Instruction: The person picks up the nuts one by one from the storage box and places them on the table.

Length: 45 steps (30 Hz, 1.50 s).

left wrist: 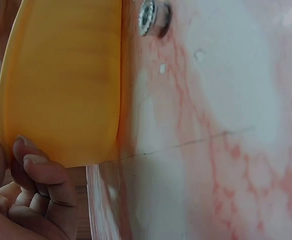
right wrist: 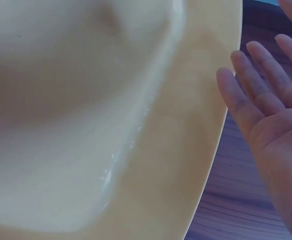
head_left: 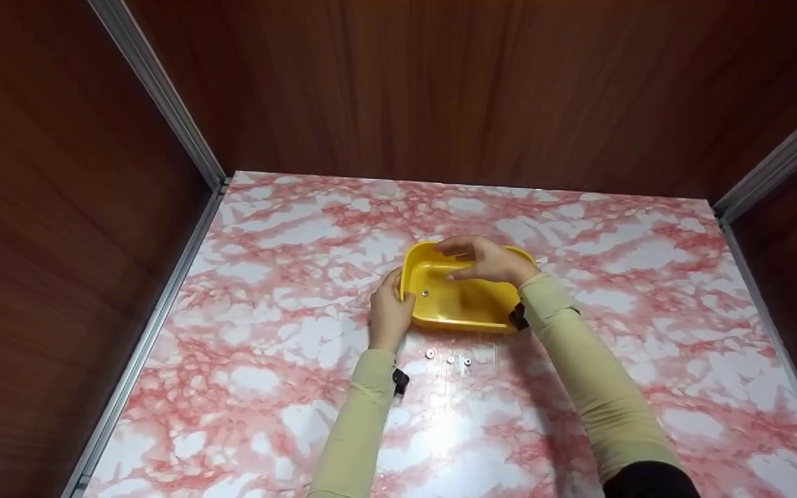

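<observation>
A rectangular yellow plastic bin (head_left: 464, 324) sits on the tabletop, its inside facing up toward me. My left hand (head_left: 390, 315) grips the bin's left rim, thumb on the inner side and fingers behind the wall. In the left wrist view, curled fingertips (left wrist: 38, 165) press on the bin's wall (left wrist: 65, 85). Over the bin's right part hovers my right hand (head_left: 481, 259), fingers loosely spread and holding nothing. Its palm and extended fingers (right wrist: 258, 85) show beside the bin's rim in the right wrist view. One small metal piece (head_left: 425, 293) lies inside the bin.
Three small metal pieces (head_left: 450, 360) lie in a row on the red-and-white marbled table (head_left: 288, 277), just in front of the bin. One metal piece (left wrist: 154, 19) shows a toothed, hollow flange. Dark wood panels (head_left: 405, 90) with metal edge strips (head_left: 163, 90) enclose the table.
</observation>
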Tool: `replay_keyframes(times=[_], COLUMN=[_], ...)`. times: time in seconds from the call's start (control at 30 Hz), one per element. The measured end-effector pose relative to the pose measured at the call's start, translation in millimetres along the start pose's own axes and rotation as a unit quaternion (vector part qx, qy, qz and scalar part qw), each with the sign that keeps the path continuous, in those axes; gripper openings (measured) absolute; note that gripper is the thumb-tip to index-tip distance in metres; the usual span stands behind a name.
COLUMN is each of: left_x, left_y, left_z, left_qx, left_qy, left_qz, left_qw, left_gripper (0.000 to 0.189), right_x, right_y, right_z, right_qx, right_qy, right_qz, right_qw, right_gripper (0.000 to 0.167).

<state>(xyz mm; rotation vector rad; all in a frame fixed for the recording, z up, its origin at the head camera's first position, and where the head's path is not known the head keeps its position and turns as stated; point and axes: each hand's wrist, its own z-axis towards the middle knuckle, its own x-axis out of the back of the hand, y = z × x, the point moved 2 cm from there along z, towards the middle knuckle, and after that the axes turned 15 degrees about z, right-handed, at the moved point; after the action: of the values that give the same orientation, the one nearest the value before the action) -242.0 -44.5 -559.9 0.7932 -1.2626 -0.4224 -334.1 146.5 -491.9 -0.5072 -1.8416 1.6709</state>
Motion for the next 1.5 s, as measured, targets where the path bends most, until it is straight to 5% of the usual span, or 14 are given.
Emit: replay_keyframes(times=[0.4, 0.83, 1.03, 1.5], left_x=[1.1, -2.1, -1.9, 0.1], left_y=[0.5, 0.8, 0.1, 0.0], left_z=[-1.1, -2.2, -1.5, -0.4], left_qx=[0.013, -0.002, -0.001, -0.008], left_qy=[-0.016, -0.007, -0.003, 0.003], left_qz=[-0.002, -0.013, -0.014, -0.019], left_qw=[0.9998, 0.9999, 0.9999, 0.9998], left_gripper=[0.054, 0.051, 0.052, 0.053], right_x=[2, 3, 3, 2], right_y=[9, 21, 22, 26], right_z=[11.4, 18.0, 20.7, 27.4], right_qx=[0.017, -0.004, -0.032, -0.027], right_qy=[-0.037, -0.068, -0.069, -0.069], right_qz=[0.067, 0.083, 0.086, 0.105], right_qw=[0.9969, 0.9942, 0.9934, 0.9917], right_gripper=[0.054, 0.052, 0.051, 0.049])
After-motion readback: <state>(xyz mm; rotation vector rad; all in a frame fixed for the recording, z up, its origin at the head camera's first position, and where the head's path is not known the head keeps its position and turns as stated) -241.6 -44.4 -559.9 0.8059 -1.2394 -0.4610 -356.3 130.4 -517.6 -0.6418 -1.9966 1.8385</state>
